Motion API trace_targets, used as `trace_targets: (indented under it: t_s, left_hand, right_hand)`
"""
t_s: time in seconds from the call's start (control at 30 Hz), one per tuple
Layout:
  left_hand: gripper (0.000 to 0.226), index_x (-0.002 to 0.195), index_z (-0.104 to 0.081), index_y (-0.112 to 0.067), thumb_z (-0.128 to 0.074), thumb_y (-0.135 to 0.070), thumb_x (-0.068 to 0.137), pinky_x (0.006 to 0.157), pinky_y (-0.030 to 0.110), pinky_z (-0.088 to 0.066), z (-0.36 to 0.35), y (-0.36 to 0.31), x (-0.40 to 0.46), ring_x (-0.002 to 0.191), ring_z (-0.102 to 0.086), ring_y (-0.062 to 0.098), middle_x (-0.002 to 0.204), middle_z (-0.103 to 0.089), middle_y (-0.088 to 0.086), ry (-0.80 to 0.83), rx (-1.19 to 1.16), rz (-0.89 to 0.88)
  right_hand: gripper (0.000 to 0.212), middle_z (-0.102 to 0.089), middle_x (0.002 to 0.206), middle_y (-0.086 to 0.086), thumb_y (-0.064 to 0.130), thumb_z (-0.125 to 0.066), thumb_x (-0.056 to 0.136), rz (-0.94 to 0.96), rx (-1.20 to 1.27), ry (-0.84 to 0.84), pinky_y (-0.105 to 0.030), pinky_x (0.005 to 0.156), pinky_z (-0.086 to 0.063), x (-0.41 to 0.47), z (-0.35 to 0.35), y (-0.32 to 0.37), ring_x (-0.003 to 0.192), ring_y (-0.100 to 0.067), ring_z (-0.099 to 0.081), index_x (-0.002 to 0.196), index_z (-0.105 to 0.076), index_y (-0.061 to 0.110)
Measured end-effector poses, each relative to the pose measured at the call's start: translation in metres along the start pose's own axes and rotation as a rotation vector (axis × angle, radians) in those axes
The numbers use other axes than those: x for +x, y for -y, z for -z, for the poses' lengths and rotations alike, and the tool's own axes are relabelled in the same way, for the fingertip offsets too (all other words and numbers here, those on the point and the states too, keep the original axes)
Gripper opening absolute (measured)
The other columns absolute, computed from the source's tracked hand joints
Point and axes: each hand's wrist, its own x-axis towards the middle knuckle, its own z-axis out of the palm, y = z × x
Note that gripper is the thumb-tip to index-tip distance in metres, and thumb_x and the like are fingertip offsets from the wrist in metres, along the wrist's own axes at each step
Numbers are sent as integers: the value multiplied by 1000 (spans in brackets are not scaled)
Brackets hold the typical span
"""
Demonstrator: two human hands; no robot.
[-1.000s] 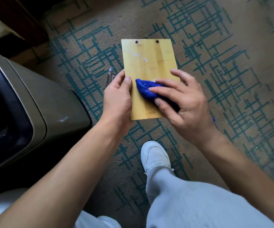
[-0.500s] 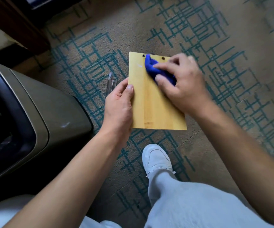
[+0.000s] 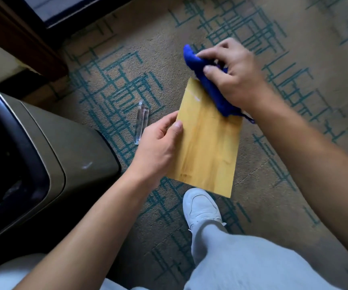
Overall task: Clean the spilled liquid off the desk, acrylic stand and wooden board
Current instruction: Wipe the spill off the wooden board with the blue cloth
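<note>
The left hand [image 3: 158, 147] pinches the board's [image 3: 208, 147] left edge while the right hand [image 3: 231, 78] clutches a cloth [image 3: 208, 88] at its top corner.

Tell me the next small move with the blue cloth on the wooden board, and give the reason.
Probably draw the blue cloth back down across the wooden board. The right hand grips it at the far edge, partly off the board, and a pale streak shows near that corner. The left hand grips the board's left edge, steadying it.
</note>
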Motion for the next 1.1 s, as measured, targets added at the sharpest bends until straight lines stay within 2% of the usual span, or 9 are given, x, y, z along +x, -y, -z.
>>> trace_targets:
  t_s: [0.1, 0.2, 0.33, 0.5, 0.67, 0.83, 0.9, 0.97, 1.1]
  left_hand:
    - [24, 111, -69, -25, -50, -12, 104, 82, 26, -53, 9, -7, 5, 89, -66, 4, 99, -74, -10, 23, 56, -14]
    - [23, 104, -73, -19, -50, -24, 104, 84, 38, -56, 16, -2, 3, 87, -66, 11, 95, -74, -4, 35, 29, 13]
    - [42, 74, -66, -16, -49, -41, 102, 57, 27, -43, 11, 0, 0, 58, -52, 7, 65, -60, -7, -12, -58, 117]
    - [53, 80, -74, -13, -42, -50, 102, 57, 26, -56, 14, -7, 10, 60, -68, 9, 70, -74, -3, -126, -103, 213]
    - [43, 87, -68, -5, -51, -41, 102, 72, 53, -53, 5, 2, 18, 77, -57, 27, 81, -63, 17, -188, -182, 179]
    - [32, 94, -67, -4, -53, -31, 103, 76, 44, -48, 11, 14, 29, 81, -52, 24, 89, -60, 16, -256, -128, 140]
    - [27, 92, -70, -12, -52, -28, 104, 87, 51, -55, 14, 20, 32, 86, -61, 22, 93, -70, 9, -245, -122, 144]
    - [25, 93, -71, -19, -51, -27, 104, 95, 59, -50, 15, 26, 33, 90, -64, 21, 96, -72, 5, -223, -116, 166]
    - [22, 103, -71, -21, -49, -25, 105, 94, 49, -54, 16, 37, 34, 91, -68, 13, 96, -76, -4, -191, -191, 198]
  right_hand:
    - [39, -61, 105, -10, 34, -53, 82, 74, -59, 65, -42, 92, -47, -6, -21, 5, 100, -30, -59, 114, -74, 25]
    - [40, -60, 105, -10, 35, -51, 83, 65, -38, 94, -41, 90, -46, -34, -29, 9, 100, -31, -57, 114, -74, 24]
    - [39, -60, 103, -9, 34, -52, 83, 60, -43, 138, -43, 86, -48, -68, -34, 22, 97, -31, -57, 113, -74, 23]
    - [36, -60, 103, -6, 32, -55, 86, 99, -2, 205, -45, 81, -51, -108, -33, 40, 94, -28, -57, 115, -73, 22]
    - [29, -60, 102, -5, 24, -53, 91, 193, 66, 231, -43, 78, -50, -132, -32, 42, 90, -27, -56, 111, -73, 18]
    - [28, -58, 95, 3, 29, -46, 87, 182, 30, 416, -38, 76, -49, -151, -31, 23, 88, -20, -55, 96, -72, 25]
    - [27, -57, 86, 8, 27, -40, 83, 66, 140, 475, -39, 76, -47, -159, -27, 9, 84, -15, -55, 79, -67, 27]
    - [25, -60, 72, 3, 22, -40, 79, -223, 403, 435, -38, 67, -44, -159, -18, -10, 71, -18, -57, 65, -61, 26]
    - [29, -61, 53, -2, 29, -46, 77, -643, 652, -19, -43, 61, -46, -136, 0, -45, 60, -27, -57, 58, -65, 16]
